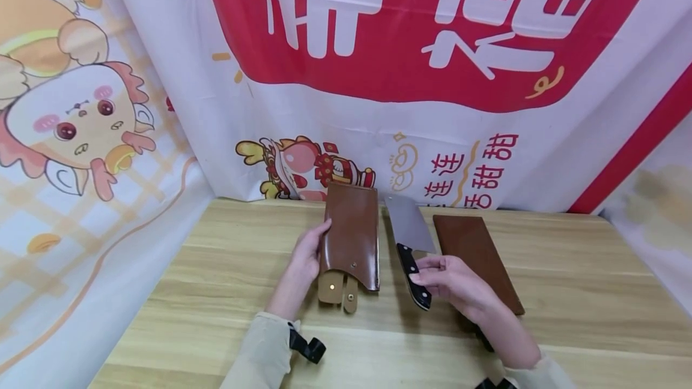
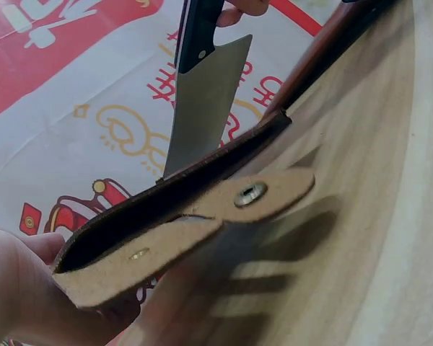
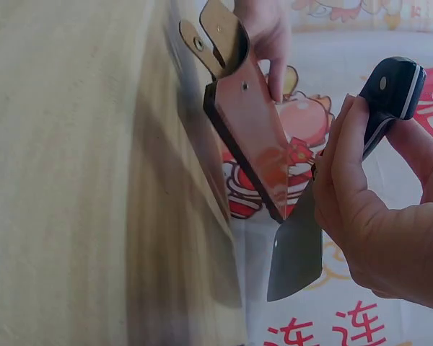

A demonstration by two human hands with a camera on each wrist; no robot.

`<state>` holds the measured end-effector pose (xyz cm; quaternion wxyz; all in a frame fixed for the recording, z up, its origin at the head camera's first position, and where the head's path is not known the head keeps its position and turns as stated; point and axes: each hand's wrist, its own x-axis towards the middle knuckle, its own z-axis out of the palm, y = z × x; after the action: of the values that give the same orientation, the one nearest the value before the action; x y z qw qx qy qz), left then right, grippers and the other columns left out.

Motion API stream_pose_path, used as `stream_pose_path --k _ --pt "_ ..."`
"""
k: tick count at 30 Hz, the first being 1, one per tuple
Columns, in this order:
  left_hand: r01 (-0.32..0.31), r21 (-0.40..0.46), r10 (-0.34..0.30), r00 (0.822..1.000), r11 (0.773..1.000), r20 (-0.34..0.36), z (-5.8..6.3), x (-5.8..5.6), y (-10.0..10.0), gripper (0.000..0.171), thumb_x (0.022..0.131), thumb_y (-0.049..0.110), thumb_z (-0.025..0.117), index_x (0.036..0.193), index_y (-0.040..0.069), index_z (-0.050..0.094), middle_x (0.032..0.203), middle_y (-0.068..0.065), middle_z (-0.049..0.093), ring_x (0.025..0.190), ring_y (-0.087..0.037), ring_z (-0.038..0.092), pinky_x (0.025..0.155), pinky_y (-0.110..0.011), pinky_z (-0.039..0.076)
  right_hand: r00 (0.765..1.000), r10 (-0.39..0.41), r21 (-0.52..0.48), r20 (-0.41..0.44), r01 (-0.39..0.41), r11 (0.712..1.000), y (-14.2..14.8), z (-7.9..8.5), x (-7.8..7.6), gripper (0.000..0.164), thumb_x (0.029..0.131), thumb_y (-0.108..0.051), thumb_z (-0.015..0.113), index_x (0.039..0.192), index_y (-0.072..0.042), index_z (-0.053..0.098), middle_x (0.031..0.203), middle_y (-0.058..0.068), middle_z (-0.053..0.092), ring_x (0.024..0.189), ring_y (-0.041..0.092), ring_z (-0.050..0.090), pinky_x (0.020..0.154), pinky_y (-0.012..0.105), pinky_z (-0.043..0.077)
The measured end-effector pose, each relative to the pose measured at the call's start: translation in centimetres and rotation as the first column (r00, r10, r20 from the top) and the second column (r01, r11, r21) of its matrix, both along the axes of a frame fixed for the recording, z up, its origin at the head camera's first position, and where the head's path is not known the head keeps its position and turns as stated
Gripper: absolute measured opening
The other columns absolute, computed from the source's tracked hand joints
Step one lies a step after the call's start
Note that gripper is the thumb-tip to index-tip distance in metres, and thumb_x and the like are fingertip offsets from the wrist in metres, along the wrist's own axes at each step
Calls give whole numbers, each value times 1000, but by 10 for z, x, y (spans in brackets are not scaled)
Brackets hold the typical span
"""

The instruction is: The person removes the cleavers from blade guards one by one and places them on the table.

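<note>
My left hand (image 1: 307, 252) grips the left edge of a brown leather knife sheath (image 1: 350, 227), raised off the table. Two tan straps with metal snaps (image 1: 350, 297) hang loose at its near end, and in the left wrist view the sheath's mouth (image 2: 166, 205) gapes. With thumb and fingers my right hand (image 1: 451, 281) pinches the black riveted handle (image 1: 413, 275) of a cleaver. Its broad steel blade (image 1: 409, 221) points away from me, to the right of the sheath and outside it. The right wrist view also shows the cleaver blade (image 3: 296, 252) bare.
A second brown leather sheath (image 1: 476, 251) lies on the wooden table (image 1: 216, 293) at the right, partly hidden by my right hand. A dark piece (image 1: 483, 340) shows beneath my right wrist. Printed cloth (image 1: 346, 107) hangs along the table's back and left sides.
</note>
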<state>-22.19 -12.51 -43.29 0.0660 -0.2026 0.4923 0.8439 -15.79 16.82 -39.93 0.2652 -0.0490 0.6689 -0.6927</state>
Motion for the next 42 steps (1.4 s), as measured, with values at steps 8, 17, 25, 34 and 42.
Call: stream_pose_path --k 8,17,25,34,42 --pt "3 -57 -2 1000 998 25 -12 -3 3 16 100 16 68 107 2 66 83 2 70 73 -12 66 71 -25 57 1000 -8 17 -2 8 1000 -8 -6 2 41 92 -11 74 120 15 59 98 6 68 85 13 67 80 26 58" --pt "82 -87 -80 997 993 18 -18 -4 -1 12 102 15 63 100 4 66 74 3 71 64 -8 66 62 -22 56 1000 -21 -9 5 21 1000 -13 -12 3 47 94 -10 72 126 20 54 97 6 71 85 11 69 77 25 59" --pt "87 -198 -92 996 976 -15 -17 -4 -3 43 101 5 58 143 -6 53 103 -10 74 80 -12 66 75 -25 55 1000 -15 -49 18 16 999 -15 -17 2 31 99 -9 67 117 15 63 93 5 72 82 11 70 75 26 61" --pt "67 -306 -85 995 950 -46 -16 -6 -3 53 100 2 56 151 -8 43 152 -27 48 127 -37 54 112 -48 41 998 55 -66 24 -53 996 -18 -25 -1 47 99 -2 64 133 25 48 104 14 71 90 19 72 82 32 62" --pt "65 -422 -105 992 904 -72 -17 -6 -1 52 99 4 58 147 -12 45 148 -31 48 134 -41 48 115 -50 38 996 90 -82 15 -89 993 -20 -31 1 56 97 5 62 141 27 36 110 15 73 96 21 72 89 38 61"
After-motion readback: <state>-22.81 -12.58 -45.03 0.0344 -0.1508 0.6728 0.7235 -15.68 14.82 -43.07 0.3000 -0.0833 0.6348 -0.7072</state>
